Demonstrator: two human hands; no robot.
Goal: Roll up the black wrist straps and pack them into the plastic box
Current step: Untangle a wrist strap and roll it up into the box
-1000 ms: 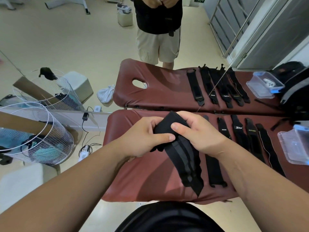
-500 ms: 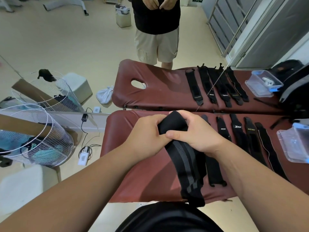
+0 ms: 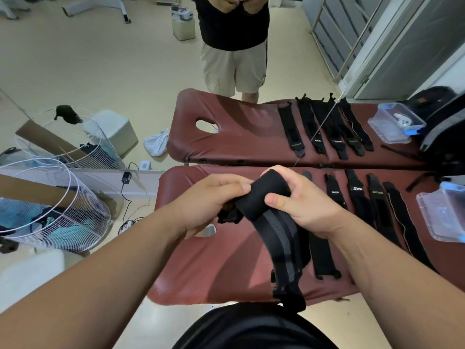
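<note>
Black elastic strap point(image 3: 271, 197) is held by both hands above the brown padded table point(image 3: 226, 268). Its upper end is rolled into a thick bundle. The left hand point(image 3: 208, 200) pinches the left side of this bundle with curled fingers and thumb. The right hand point(image 3: 302, 202) grips the right side, with the thumb in front and the fingers wrapped behind the top. The unrolled part, with grey stripes along it, hangs down from the bundle and reaches past the near edge of the table.

To the right of the hands, more flat straps point(image 3: 357, 197) lie side by side on the table, some with small printed logos. One longer strap point(image 3: 322, 255) lies just beside the right wrist. A clear plastic box point(image 3: 442, 217) stands at the right end of the table, near the last strap, partly cut by the picture edge. A white wire basket point(image 3: 57, 210) stands on the left of the table.
</note>
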